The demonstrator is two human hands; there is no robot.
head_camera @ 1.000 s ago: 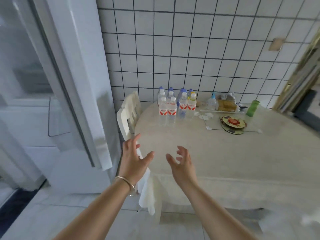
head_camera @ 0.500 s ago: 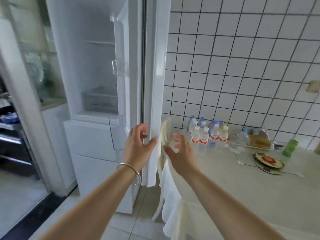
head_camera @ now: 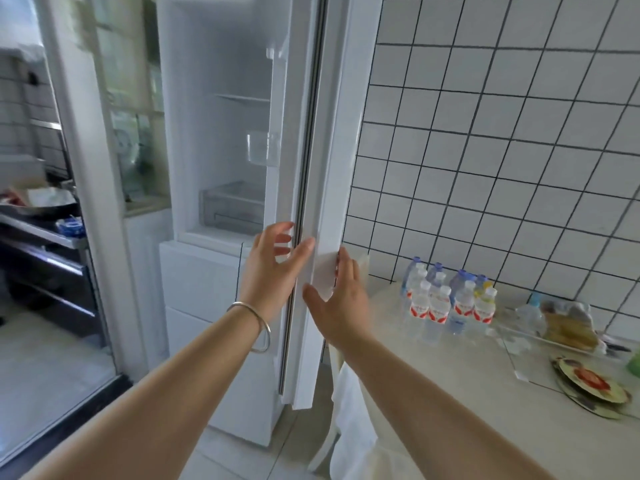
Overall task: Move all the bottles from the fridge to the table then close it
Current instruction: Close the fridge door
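Note:
The white fridge (head_camera: 221, 140) stands open, its shelves bare of bottles. Its door (head_camera: 329, 168) is seen edge-on in front of me. My left hand (head_camera: 273, 268) is at the door's inner edge with fingers spread and the thumb touching the edge. My right hand (head_camera: 337, 299) lies flat against the door's outer face, fingers straight. Several water bottles (head_camera: 446, 299) with red and yellow labels stand grouped on the table (head_camera: 467, 393) by the tiled wall.
A white chair (head_camera: 349, 393) draped in cloth sits between the fridge door and the table. A decorated plate (head_camera: 588, 386), a tray with food (head_camera: 568, 330) and a green cup (head_camera: 635, 358) are on the table's right. A doorway to a kitchen (head_camera: 38, 237) opens at left.
My view turned left from the table to the fridge. Both hands rose and reached the door's edge; now the left thumb and right palm touch it.

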